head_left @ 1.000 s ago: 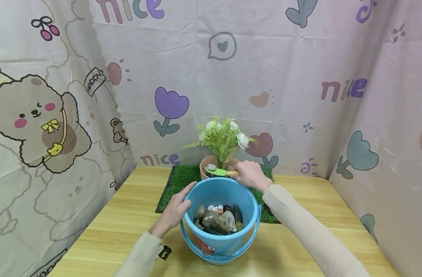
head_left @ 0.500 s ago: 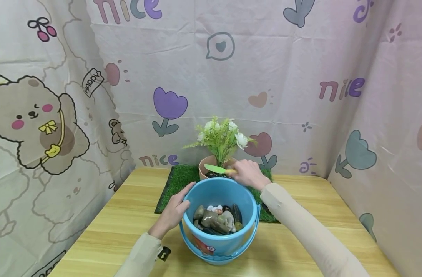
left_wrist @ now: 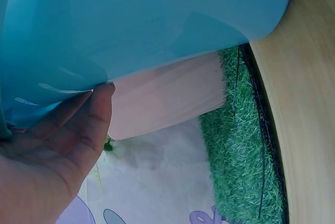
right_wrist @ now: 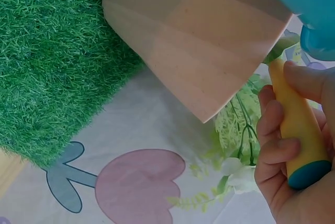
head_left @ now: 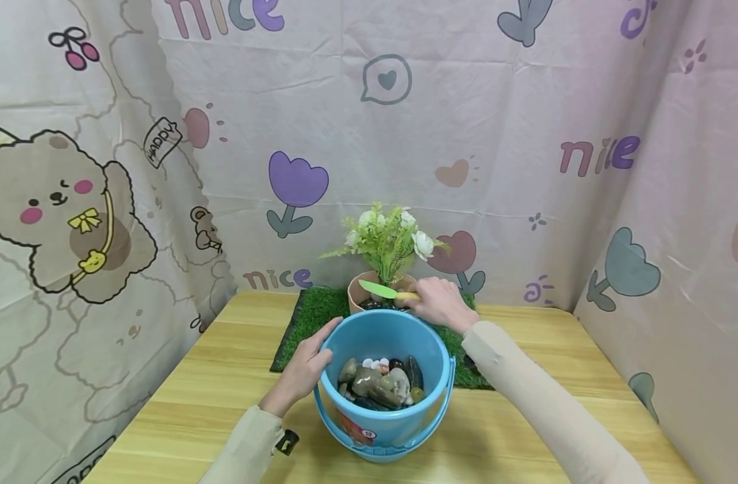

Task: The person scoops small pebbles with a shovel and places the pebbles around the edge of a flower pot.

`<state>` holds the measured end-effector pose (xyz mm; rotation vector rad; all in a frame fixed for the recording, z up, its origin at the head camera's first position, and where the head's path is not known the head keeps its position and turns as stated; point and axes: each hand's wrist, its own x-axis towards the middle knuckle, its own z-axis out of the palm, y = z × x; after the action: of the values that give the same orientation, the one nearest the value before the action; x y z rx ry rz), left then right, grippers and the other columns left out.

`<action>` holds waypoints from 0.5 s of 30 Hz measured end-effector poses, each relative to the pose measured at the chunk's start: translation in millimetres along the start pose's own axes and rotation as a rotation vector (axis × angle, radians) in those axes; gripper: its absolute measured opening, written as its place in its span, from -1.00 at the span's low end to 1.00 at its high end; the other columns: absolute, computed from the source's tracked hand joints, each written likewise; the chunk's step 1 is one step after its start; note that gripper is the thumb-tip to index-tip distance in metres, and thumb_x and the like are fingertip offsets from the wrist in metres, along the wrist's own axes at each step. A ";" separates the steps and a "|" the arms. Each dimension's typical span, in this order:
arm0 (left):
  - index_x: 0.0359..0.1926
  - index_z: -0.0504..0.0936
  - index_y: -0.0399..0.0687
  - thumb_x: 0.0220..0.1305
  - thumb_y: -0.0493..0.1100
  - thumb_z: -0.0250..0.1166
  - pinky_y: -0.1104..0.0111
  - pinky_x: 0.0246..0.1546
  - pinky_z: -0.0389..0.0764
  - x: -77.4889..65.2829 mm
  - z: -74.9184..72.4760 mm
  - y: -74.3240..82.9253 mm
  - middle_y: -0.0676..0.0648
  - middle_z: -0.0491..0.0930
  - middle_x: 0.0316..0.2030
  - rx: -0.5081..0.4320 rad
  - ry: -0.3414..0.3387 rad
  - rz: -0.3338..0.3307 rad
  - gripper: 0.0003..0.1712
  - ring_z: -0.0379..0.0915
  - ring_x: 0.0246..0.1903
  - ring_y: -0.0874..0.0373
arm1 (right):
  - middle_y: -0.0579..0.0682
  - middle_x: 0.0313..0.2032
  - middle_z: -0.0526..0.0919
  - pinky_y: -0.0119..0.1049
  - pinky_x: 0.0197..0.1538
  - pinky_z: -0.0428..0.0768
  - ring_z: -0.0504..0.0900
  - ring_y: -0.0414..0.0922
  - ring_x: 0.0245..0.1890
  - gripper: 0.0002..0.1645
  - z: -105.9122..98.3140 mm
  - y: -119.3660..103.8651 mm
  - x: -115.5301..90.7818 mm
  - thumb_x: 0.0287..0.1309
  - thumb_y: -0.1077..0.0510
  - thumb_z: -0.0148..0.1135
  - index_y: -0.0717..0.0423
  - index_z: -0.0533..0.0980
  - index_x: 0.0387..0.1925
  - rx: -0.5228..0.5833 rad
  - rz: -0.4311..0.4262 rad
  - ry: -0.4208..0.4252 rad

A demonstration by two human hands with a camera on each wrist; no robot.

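Note:
My right hand (head_left: 439,302) grips the yellow handle of a small garden trowel (right_wrist: 299,122). Its green blade (head_left: 378,290) is over the pink flowerpot (head_left: 358,302) and carries no stone. White flowers with green leaves (head_left: 388,245) stand in that pot, with dark filling and a greyish stone partly hidden behind the blade. In front is a blue bucket (head_left: 381,420) holding several wet-looking stones (head_left: 378,383). The left hand (head_left: 302,368) holds the bucket's left rim, thumb at the edge and fingers along the outer wall. In the left wrist view, its fingertips (left_wrist: 104,92) touch the blue wall.
A green artificial-grass mat (head_left: 317,312) lies under the pot on the wooden table (head_left: 224,376). Printed cloth (head_left: 502,168) hangs behind and at both sides. The bucket's handle (head_left: 444,410) hangs down its front.
A second ago a pale stone lay on the trowel blade; it has left the blade. The trowel has tilted slightly over the pot. The left hand and the bucket have stayed in place.

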<state>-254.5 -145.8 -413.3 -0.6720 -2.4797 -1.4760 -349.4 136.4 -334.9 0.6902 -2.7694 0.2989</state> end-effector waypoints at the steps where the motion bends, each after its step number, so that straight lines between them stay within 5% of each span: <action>1: 0.50 0.18 0.04 0.24 -0.33 -0.10 0.10 -0.08 0.66 -0.1 0.0 -0.1 -0.18 0.44 0.30 0.000 0.001 0.000 -0.24 0.51 0.18 -0.15 | -0.12 -0.70 0.42 -0.31 -0.68 0.23 0.30 -0.17 -0.74 -0.75 -0.5 0.1 -0.8 0.28 -0.10 0.20 -0.13 0.62 -0.47 -0.001 -0.004 0.003; 15: 0.50 0.18 0.01 0.24 -0.32 -0.10 0.09 -0.07 0.66 -0.1 -0.5 1.0 -0.19 0.44 0.30 0.000 -0.002 0.011 -0.24 0.51 0.17 -0.16 | -0.14 -0.64 0.39 -0.30 -0.65 0.29 0.33 -0.19 -0.70 -0.75 -5.5 6.2 -25.8 0.22 -0.11 0.25 -0.14 0.58 -0.51 -0.010 -0.032 0.063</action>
<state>-254.0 -145.9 -412.3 -0.6859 -2.4731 -1.4723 -329.3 154.2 -338.5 0.7102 -2.6959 0.2954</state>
